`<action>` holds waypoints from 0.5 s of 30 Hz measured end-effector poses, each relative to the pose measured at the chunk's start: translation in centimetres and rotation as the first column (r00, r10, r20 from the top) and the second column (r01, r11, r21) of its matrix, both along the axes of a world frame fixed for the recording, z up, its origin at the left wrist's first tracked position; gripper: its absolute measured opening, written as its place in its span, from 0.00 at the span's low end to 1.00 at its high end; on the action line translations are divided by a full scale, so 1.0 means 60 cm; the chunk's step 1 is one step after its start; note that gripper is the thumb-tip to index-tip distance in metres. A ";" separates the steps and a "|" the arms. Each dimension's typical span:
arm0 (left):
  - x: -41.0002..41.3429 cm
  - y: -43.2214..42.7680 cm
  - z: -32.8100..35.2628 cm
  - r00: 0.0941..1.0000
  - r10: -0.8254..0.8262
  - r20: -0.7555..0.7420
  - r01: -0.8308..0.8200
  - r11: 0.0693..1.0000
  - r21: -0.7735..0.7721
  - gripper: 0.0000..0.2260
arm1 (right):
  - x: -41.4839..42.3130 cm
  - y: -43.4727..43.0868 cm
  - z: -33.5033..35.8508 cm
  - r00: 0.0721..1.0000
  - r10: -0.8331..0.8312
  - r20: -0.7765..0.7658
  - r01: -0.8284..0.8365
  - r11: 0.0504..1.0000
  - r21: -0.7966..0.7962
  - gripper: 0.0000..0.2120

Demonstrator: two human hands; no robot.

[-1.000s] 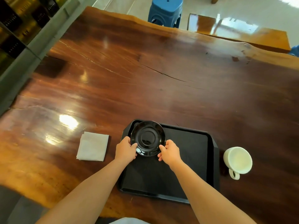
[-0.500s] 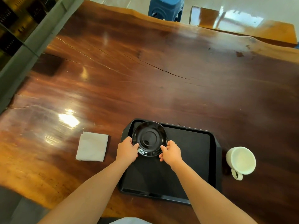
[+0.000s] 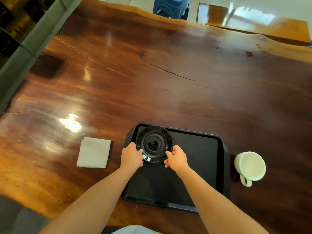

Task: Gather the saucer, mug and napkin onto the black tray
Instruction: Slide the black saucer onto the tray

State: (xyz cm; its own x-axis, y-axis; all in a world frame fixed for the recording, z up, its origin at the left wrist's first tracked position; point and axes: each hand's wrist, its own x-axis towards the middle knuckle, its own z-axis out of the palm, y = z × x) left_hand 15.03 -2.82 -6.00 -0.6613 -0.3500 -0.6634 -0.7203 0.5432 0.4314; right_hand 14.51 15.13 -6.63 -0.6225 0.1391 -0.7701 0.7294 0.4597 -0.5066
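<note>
A glossy black saucer (image 3: 154, 143) sits over the far left corner of the black tray (image 3: 199, 159). My left hand (image 3: 131, 157) grips its near left rim and my right hand (image 3: 176, 159) grips its near right rim. Whether the saucer rests on the tray or hangs just above it, I cannot tell. A folded white napkin (image 3: 93, 152) lies on the table left of the tray. A white mug (image 3: 250, 166) stands on the table right of the tray, its handle pointing toward me.
The dark wooden table (image 3: 168, 73) stretches far ahead, with a long crack across it. A blue stool (image 3: 171, 6) and a wooden bench (image 3: 253, 19) stand beyond the far edge. A grey shelf frame (image 3: 25, 48) runs along the left side.
Both hands have kept hold of the saucer at the tray's far left corner, with almost no shift. The view has tilted slightly.
</note>
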 end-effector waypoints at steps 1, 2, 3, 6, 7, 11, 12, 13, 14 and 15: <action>-0.001 0.001 0.002 1.000 -0.005 0.008 0.005 1.000 -0.006 0.13 | -0.001 0.000 0.000 1.000 0.001 0.003 -0.001 1.000 -0.005 0.05; -0.002 0.002 0.003 1.000 -0.009 0.013 0.009 1.000 -0.012 0.13 | -0.002 0.000 0.000 1.000 0.004 0.005 -0.004 1.000 -0.009 0.04; -0.002 0.003 0.005 1.000 -0.012 0.018 0.012 1.000 -0.016 0.13 | -0.003 0.001 0.001 1.000 0.008 0.006 -0.008 1.000 -0.012 0.04; -0.003 0.004 0.010 1.000 -0.015 0.023 0.016 1.000 -0.016 0.13 | -0.003 0.002 0.002 1.000 0.007 0.004 -0.007 1.000 -0.018 0.04; -0.003 0.004 0.012 0.999 -0.017 0.027 0.018 1.000 -0.016 0.12 | -0.003 0.003 0.002 1.000 0.007 0.004 -0.007 1.000 -0.018 0.04; 0.000 0.001 0.016 0.997 -0.062 0.046 0.064 0.997 -0.042 0.10 | -0.002 0.006 0.002 1.000 0.020 0.011 -0.020 1.000 -0.015 0.02; 0.000 0.000 0.017 0.996 -0.069 0.049 0.071 0.996 -0.044 0.09 | -0.002 0.007 0.002 1.000 0.022 0.015 -0.022 1.000 -0.017 0.02; 0.000 0.000 0.018 0.996 -0.075 0.051 0.077 0.996 -0.046 0.09 | -0.003 0.008 0.003 1.000 0.024 0.018 -0.023 1.000 -0.020 0.01; -0.001 0.000 0.019 0.995 -0.082 0.054 0.084 0.995 -0.049 0.09 | -0.002 0.009 0.004 0.999 0.024 0.021 -0.024 0.999 -0.025 0.01; -0.001 0.000 0.021 0.994 -0.090 0.057 0.094 0.994 -0.054 0.08 | -0.002 0.011 0.005 0.999 0.025 0.022 -0.024 0.999 -0.031 0.01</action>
